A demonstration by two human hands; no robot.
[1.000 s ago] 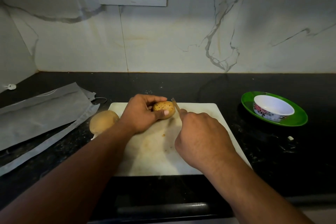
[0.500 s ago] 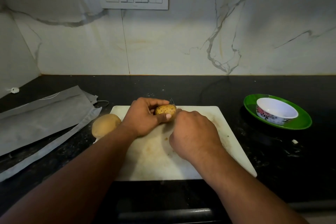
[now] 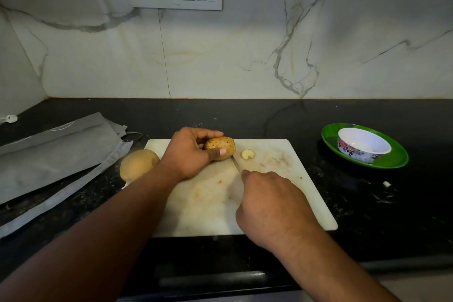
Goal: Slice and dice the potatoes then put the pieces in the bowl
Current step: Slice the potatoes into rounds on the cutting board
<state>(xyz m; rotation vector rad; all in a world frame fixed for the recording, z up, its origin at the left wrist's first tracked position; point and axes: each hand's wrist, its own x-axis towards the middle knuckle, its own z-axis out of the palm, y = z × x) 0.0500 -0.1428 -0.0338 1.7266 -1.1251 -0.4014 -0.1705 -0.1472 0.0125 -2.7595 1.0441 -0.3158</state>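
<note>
Two potatoes: left hand (image 3: pixel 188 154) gripping one (image 3: pixel 220 146) on board (image 3: pixel 282 179); other (image 3: pixel 138 167) lying at board's left edge. One slice (image 3: pixel 247 154) lying beside held potato. Right hand (image 3: pixel 272 206) holding knife (image 3: pixel 234 164). One bowl (image 3: pixel 362 145) sitting near desk's right edge.

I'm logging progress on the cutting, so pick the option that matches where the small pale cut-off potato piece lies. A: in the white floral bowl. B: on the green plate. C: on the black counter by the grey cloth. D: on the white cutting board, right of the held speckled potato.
D: the small pale cut-off potato piece lies on the white cutting board, just right of the speckled potato that the left hand grips.
</note>
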